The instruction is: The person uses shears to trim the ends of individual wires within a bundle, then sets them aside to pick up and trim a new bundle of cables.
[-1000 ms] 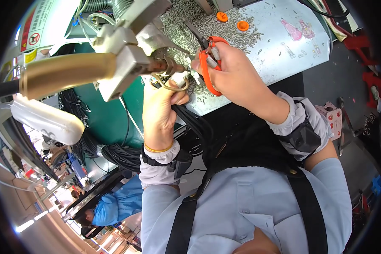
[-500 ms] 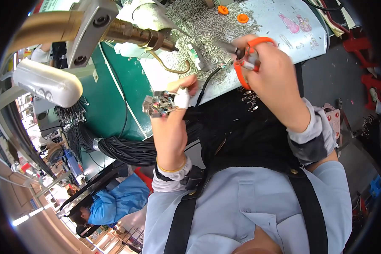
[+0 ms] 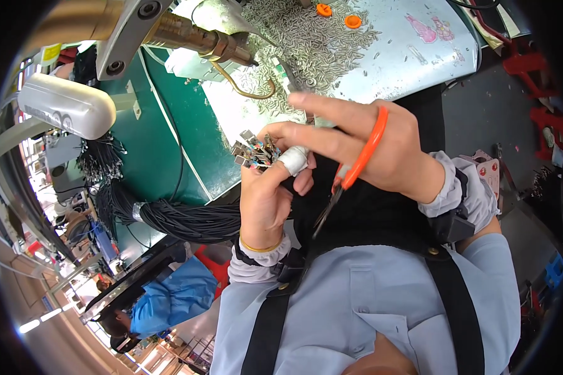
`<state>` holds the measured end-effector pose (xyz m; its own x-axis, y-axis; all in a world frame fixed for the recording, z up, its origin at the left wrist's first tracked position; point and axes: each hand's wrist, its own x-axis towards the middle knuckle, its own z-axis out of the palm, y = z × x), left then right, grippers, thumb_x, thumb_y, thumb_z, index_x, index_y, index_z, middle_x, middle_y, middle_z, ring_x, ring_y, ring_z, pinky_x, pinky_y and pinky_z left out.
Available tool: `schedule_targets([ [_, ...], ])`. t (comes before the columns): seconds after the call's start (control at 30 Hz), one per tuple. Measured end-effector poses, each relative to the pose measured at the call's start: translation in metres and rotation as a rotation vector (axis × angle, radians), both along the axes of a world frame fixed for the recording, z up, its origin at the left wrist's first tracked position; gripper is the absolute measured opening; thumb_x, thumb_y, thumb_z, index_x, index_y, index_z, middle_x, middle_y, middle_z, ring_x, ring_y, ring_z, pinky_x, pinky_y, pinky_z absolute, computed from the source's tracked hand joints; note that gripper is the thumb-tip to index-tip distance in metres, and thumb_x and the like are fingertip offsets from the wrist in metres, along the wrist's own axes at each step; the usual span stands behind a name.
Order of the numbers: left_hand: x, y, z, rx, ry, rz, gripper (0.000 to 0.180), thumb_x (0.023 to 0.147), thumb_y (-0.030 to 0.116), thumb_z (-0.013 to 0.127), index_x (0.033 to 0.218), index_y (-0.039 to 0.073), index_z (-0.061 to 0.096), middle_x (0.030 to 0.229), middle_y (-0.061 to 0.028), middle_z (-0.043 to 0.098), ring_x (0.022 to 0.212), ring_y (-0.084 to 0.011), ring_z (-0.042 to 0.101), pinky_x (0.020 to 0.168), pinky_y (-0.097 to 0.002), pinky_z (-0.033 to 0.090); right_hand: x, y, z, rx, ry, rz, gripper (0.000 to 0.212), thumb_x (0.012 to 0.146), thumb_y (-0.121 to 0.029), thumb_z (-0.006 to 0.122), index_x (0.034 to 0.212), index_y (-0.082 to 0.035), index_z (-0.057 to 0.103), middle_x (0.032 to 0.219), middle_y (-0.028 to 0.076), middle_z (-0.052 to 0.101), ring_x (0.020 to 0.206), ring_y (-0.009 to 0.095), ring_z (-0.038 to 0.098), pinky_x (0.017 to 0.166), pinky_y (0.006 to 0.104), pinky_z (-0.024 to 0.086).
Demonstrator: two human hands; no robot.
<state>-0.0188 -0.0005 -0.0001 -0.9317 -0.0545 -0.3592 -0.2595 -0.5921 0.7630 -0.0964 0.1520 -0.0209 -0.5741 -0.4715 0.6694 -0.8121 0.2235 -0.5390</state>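
Note:
My left hand [image 3: 264, 194], its thumb wrapped in white tape, is closed around a bunch of small cable ends with metal connectors [image 3: 256, 150]. The connectors stick out beside the thumb, and their wires are mostly hidden by the fingers. My right hand [image 3: 381, 147] keeps hold of orange-handled scissors [image 3: 363, 159], a loop around its fingers. The dark blades slant down and left over my black apron [image 3: 381, 219]. Two right fingers are stretched toward the left hand; their tips are close to the bunch, and I cannot tell what they touch.
Ahead, a heap of small metal pieces [image 3: 319, 44] covers a pale board [image 3: 388, 69], with two orange caps [image 3: 353, 22] nearby. A machine nozzle [image 3: 231, 51] and curved brass tube overhang it. Black cables [image 3: 181, 220] lie left on the green mat [image 3: 137, 172]. A person in blue [image 3: 172, 297] sits further left.
My right hand has come left and down to my left hand, and the scissors have swung from pointing up-left to pointing down. The left hand has shifted slightly right, still gripping the bunch.

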Motion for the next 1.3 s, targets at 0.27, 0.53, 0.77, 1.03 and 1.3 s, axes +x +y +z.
schedule_targets([
  [0.27,0.006,0.003,-0.007,-0.358,0.033,0.098,0.023,0.072,-0.006,0.056,0.095,-0.002,0.053,0.078,-0.0065,0.054,0.059,-0.009,0.047,0.055,-0.0206,0.039,0.001,0.001,-0.018,-0.025,0.082,0.053,0.028,0.064,-0.003,0.063,0.092,-0.006,0.061,0.081,0.006,0.064,0.06,0.016,0.061,0.045,0.0196,0.043],
  [0.53,0.004,0.016,-0.001,-0.61,0.102,0.166,0.024,0.069,-0.011,0.06,0.091,-0.001,0.057,0.082,-0.0043,0.056,0.071,-0.0073,0.05,0.064,-0.0189,0.04,0.004,0.006,-0.008,-0.145,-0.467,0.238,0.016,0.075,0.002,0.06,0.091,-0.002,0.058,0.063,0.006,0.06,0.049,0.008,0.055,0.042,0.021,0.039],
  [0.77,0.009,0.022,0.0,-0.758,0.165,0.184,0.024,0.07,-0.011,0.059,0.092,-0.001,0.056,0.083,-0.0054,0.057,0.074,-0.0085,0.052,0.067,-0.0194,0.041,0.016,-0.001,-0.01,-0.281,-0.76,0.223,0.006,0.082,0.0,0.054,0.086,0.003,0.053,0.081,0.009,0.06,0.065,0.008,0.058,0.054,0.02,0.043],
  [1.03,0.009,0.023,-0.008,-0.659,0.166,0.288,0.031,0.066,-0.013,0.059,0.093,-0.001,0.055,0.08,-0.0049,0.056,0.07,-0.0075,0.05,0.062,-0.019,0.04,0.017,0.0,-0.009,-0.265,-0.96,0.311,0.006,0.083,0.0,0.052,0.087,0.003,0.05,0.091,0.012,0.06,0.08,0.016,0.061,0.068,0.0237,0.047],
  [1.3,0.015,0.02,-0.009,-0.951,0.318,0.167,0.031,0.064,-0.013,0.059,0.092,-0.001,0.054,0.081,-0.0056,0.056,0.068,-0.0071,0.049,0.059,-0.0183,0.039,0.032,0.002,-0.006,0.048,-0.52,0.069,0.005,0.085,-0.002,0.05,0.087,0.003,0.049,0.089,0.011,0.059,0.096,0.025,0.058,0.075,0.027,0.045],
])
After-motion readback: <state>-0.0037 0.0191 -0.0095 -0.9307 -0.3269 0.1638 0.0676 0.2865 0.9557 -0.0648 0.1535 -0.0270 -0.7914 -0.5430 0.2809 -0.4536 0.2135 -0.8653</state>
